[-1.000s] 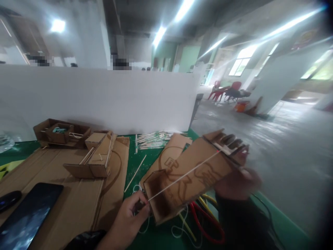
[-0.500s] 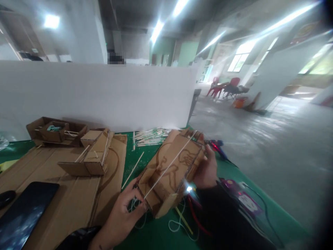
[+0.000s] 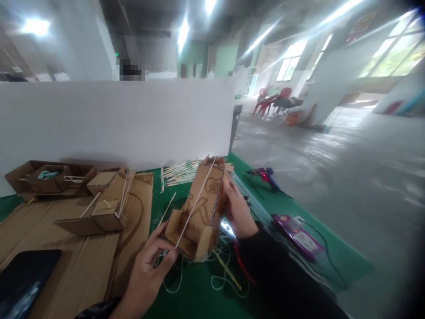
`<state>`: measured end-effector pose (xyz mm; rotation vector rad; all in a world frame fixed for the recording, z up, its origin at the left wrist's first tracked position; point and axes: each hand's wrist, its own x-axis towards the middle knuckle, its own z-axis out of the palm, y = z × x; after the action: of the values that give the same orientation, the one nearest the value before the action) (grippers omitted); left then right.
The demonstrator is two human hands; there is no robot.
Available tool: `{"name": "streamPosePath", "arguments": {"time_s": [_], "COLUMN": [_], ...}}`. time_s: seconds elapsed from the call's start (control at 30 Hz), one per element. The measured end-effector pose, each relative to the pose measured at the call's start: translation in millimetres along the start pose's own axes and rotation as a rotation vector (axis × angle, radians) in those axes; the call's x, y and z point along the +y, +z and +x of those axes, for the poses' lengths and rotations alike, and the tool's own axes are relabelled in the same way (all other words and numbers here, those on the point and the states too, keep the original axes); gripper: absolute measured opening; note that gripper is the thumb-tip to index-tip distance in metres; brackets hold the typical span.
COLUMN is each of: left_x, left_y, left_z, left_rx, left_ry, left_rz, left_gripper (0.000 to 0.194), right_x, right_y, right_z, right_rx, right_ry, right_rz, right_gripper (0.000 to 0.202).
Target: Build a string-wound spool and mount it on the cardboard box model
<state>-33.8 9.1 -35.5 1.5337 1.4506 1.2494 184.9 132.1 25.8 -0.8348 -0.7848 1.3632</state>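
A cardboard model (image 3: pixel 199 201), printed with brown marks and with small flaps at its near end, is tilted between my two hands above the green tabletop. My right hand (image 3: pixel 241 210) is wrapped round its right side; some of those fingers are hidden behind it. At the near left corner, my left hand (image 3: pixel 154 261) is closed, with thumb and finger pinching a white string (image 3: pixel 194 206). That string runs taut across the model to its far end. Loose white string (image 3: pixel 171 290) lies in loops on the table beneath.
Two other cardboard models (image 3: pixel 106 204) rest on a flat cardboard sheet (image 3: pixel 83 261), near a black phone (image 3: pixel 29 279). Thin wooden sticks (image 3: pixel 179 173) lie behind. A glue gun (image 3: pixel 264 175) and purple power strip (image 3: pixel 299 237) are at right. A white partition (image 3: pixel 116 119) borders the table.
The view has turned a little to the right. My hands have turned the cardboard model more upright and its far end has swung left. The string is still pinched by my left hand.
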Motion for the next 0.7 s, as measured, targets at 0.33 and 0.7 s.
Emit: {"name": "streamPosePath", "arguments": {"time_s": [0.33,0.7], "left_x": [7.3,4.9], "left_y": [0.7,-9.6], "left_z": [-4.2,16.2], "left_rx": [-0.042,-0.093], "left_ry": [0.129,0.059], "left_rz": [0.237,0.474], "left_gripper": [0.024,0.030], "right_x": [8.3,-24.0], "right_y": [6.6,0.1], "right_z": [-15.2,-7.7], "right_rx": [0.034,0.135], "right_ry": [-0.050,-0.067], "right_rz": [-0.129,0.123], "right_gripper": [0.116,0.061]}}
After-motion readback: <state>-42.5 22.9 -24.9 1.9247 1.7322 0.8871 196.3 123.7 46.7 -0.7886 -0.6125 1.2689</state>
